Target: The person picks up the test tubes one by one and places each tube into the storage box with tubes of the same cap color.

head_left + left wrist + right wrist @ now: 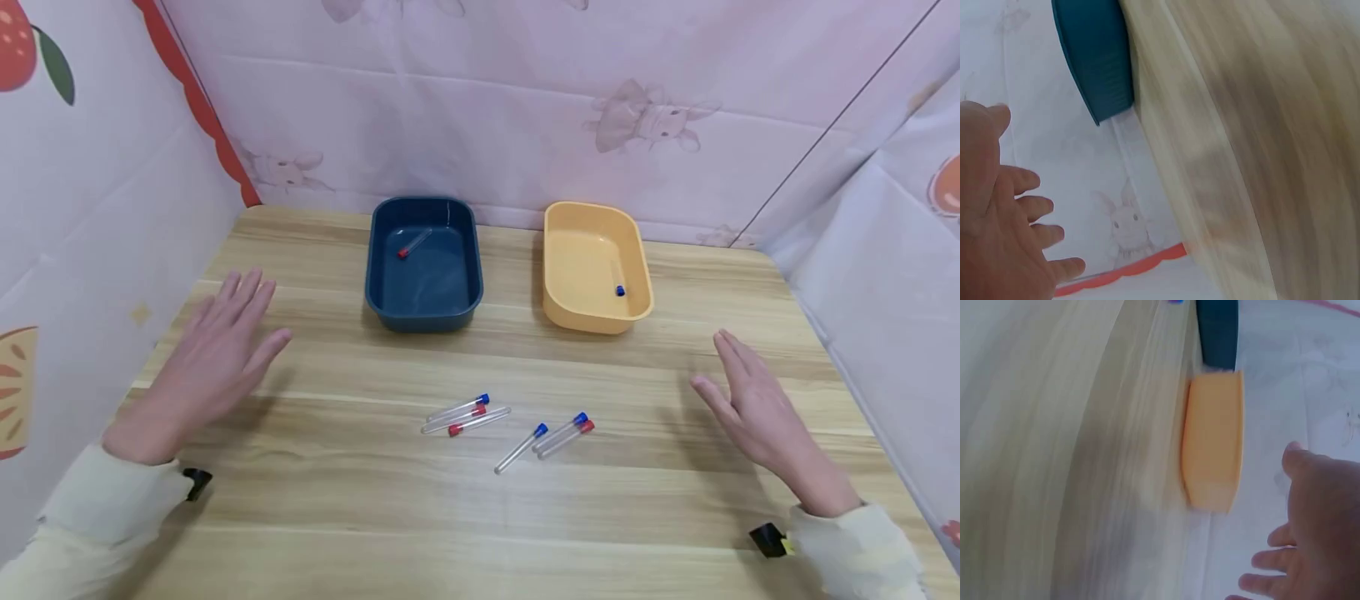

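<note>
My left hand [217, 354] hovers over the left side of the table, fingers straight, holding nothing. On the right side my right hand [768, 417] is likewise straight-fingered and holds nothing. Between them, several clear test tubes with red or blue caps lie in two loose groups: a left group with a red-capped tube [480, 420], and a right group with a blue-capped tube [520, 450]. A red-capped tube [415, 243] lies inside the dark blue bin [424, 323]. Inside the yellow bin [592, 321] is a tube with a blue cap [620, 291].
Both bins stand side by side at the back of the wooden table [337, 517], near a cloth backdrop [480, 125] printed with rabbits. Cloth walls rise at the left and right too. In the left wrist view the dark blue bin [1100, 62] appears beyond the hand.
</note>
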